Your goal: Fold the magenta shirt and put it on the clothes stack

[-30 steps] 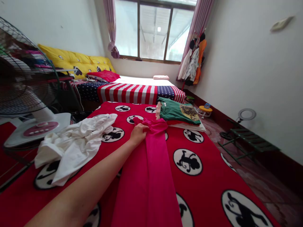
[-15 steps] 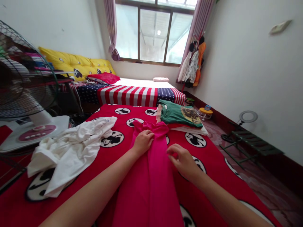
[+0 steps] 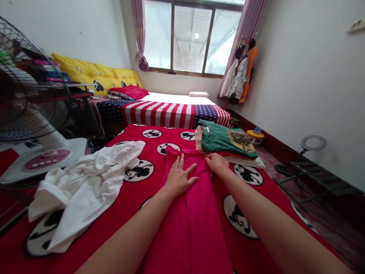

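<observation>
A long pink garment [image 3: 196, 224] lies lengthwise on the red patterned cover [image 3: 256, 243], its gathered top end farthest from me. My left hand [image 3: 180, 177] rests flat on it just below that end, fingers spread. At the garment's top right corner, my right hand [image 3: 216, 163] has its fingers closed on the pink edge. A rumpled white cloth [image 3: 88, 182] is spread to the left. Just beyond my right hand sits a stack of clothes, with a green shirt [image 3: 218, 139] on top.
A fan [image 3: 47, 156] stands at the left edge. Behind the cover is a bed with a striped and starred sheet [image 3: 165, 114]. On the right floor are a dark green folding stool [image 3: 319, 177], a ring light [image 3: 313, 142] and a small yellow stool [image 3: 255, 134].
My left hand has opened and spread flat on the garment. My right hand has moved forward to the garment's top right corner and closed on it. The view has shifted slightly.
</observation>
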`<state>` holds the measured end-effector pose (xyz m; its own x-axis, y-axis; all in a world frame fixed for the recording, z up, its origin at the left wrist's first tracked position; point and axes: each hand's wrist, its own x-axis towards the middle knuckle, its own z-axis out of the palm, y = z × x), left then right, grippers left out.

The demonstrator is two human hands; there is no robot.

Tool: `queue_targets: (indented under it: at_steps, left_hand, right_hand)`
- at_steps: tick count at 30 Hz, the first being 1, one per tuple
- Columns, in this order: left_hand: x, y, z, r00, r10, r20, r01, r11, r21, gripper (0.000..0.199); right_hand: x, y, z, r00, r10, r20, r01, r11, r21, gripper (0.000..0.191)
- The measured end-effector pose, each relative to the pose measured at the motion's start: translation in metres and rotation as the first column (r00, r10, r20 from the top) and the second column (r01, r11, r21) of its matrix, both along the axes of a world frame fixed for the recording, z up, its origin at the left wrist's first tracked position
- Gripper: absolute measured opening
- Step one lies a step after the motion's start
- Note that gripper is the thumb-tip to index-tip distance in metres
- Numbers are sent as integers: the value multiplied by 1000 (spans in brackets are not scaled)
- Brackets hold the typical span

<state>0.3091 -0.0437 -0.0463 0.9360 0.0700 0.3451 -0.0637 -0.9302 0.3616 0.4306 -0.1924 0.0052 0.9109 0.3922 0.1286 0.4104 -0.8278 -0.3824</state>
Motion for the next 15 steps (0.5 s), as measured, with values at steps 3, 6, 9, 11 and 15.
queue_targets:
  at_steps: [3, 6, 9, 11, 15]
  left_hand:
    - [1, 0, 0, 999, 25, -40, -25, 1000, 15, 69]
    - [1, 0, 0, 996, 55, -69, -51, 997, 52, 72]
    - [0, -1, 0, 995, 81, -66, -75, 994, 84, 73]
    - [0, -2, 2, 993, 93, -69, -87, 992, 92, 72]
    - [-2, -3, 9, 990, 66, -124, -56, 995, 82, 70]
  right_hand:
    - [2, -7, -4, 1000, -29, 4, 30, 999, -36, 32]
    - [-5, -14, -5, 999, 16, 30, -15, 999, -35, 35]
    - [-24, -25, -7, 996, 60, 70, -60, 998, -2, 44]
    - [-44, -36, -10, 992, 91, 89, -93, 995, 19, 38]
    - [-98, -71, -15, 947, 289, 142, -301, 950, 76, 24]
